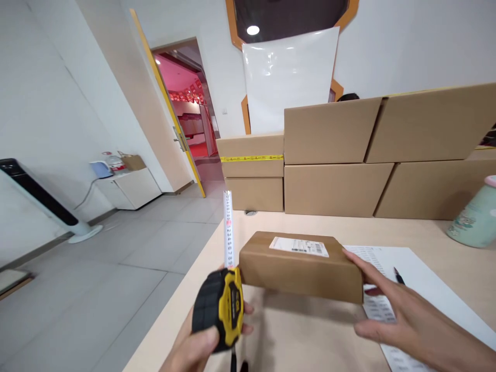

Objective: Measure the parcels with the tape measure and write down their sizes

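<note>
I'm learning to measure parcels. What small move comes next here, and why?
Likely slide the yellow-and-black tape measure in the left hand right, until its white blade lies against the small brown cardboard box; the blade sits just off its left end, while the right hand steadies it.
</note>
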`<action>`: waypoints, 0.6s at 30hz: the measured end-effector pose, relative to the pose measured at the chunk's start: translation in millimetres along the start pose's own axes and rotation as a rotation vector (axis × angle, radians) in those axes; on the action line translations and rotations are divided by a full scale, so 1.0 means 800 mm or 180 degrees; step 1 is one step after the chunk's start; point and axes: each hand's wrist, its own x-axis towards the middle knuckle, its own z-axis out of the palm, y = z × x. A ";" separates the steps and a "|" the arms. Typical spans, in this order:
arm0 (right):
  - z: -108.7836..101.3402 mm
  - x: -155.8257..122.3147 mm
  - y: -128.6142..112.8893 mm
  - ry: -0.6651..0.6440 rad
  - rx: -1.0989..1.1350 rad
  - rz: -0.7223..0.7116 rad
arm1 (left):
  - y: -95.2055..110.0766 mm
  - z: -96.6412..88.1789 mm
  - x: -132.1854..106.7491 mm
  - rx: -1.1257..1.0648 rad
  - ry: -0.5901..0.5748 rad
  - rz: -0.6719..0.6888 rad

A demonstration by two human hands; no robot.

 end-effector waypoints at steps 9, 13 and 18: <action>-0.038 0.107 -0.026 0.0754 -0.0449 -0.0760 | 0.047 0.041 0.085 -0.0008 -0.0281 0.0368; -0.041 0.142 -0.023 0.0437 0.0597 -0.0449 | 0.047 0.053 0.070 -0.0316 -0.1123 0.0305; -0.040 0.171 -0.011 0.0398 0.1108 -0.0409 | 0.027 0.066 0.057 -0.0655 -0.1843 -0.0461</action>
